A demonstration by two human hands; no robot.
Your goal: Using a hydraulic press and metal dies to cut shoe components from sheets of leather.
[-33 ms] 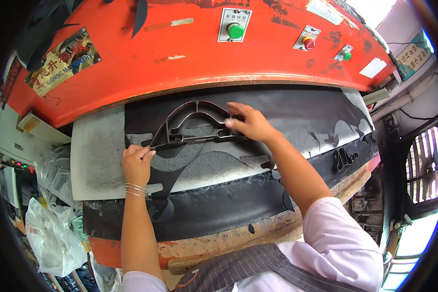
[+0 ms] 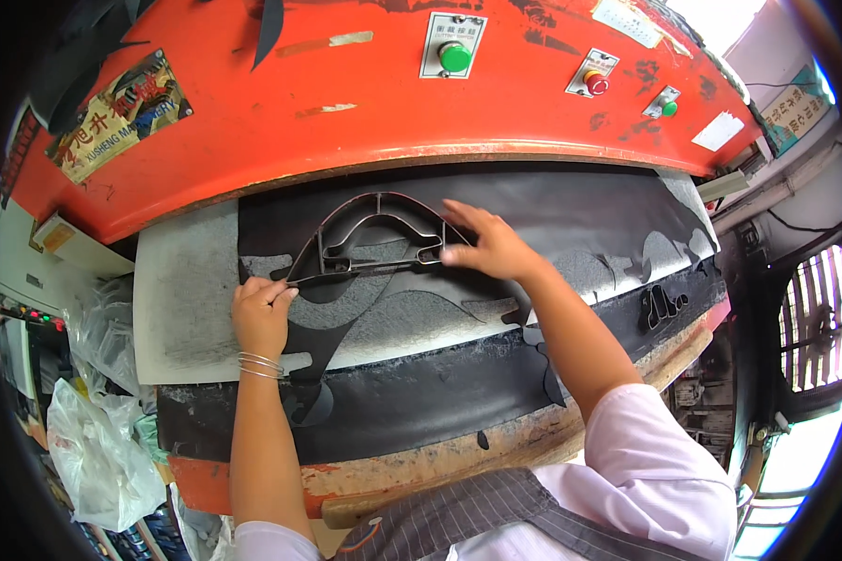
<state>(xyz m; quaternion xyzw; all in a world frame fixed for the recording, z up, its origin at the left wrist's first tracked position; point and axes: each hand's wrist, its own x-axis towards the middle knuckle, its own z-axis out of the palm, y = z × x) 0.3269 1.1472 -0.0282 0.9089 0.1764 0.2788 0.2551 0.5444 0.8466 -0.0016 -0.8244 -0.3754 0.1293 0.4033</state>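
A curved steel cutting die (image 2: 380,206) with inner ribs lies on a black leather-like sheet (image 2: 561,206), partly over cut-out openings that show a grey surface. My left hand (image 2: 260,318) has its fingers pinched at the die's left tip. At the opposite end, my right hand (image 2: 496,245) is spread, fingers stretched along the rim and thumb beside the lower right corner. Whether the right fingers touch the metal is hard to tell. Thin black offcuts (image 2: 320,351) hang from the sheet near my left wrist.
An orange-red press head (image 2: 365,122) spans the far side, bearing a green button (image 2: 455,58) and a red button (image 2: 596,84). The pale cutting board (image 2: 182,309) lies under the sheet. A small black die (image 2: 660,307) rests at right. Plastic bags (image 2: 103,458) hang at left.
My right hand's fingers and thumb have spread and shifted slightly right, off the die's upper rim. The left hand and the die stay nearly in place.
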